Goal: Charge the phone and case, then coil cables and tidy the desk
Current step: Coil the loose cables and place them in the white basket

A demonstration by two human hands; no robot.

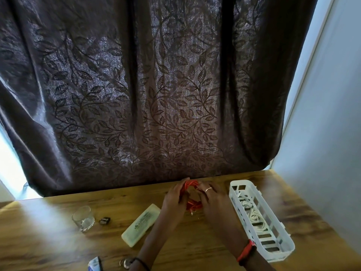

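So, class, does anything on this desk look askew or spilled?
Nothing looks spilled or damaged. The pale case lies slanted across the desk, and a small dark item sits loose beside the glass.

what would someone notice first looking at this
A dark leaf-patterned curtain fills most of the view behind the desk. At the desk's middle, the left hand and right hand hold a coil of red cable. A white basket with white cable sits to their right.
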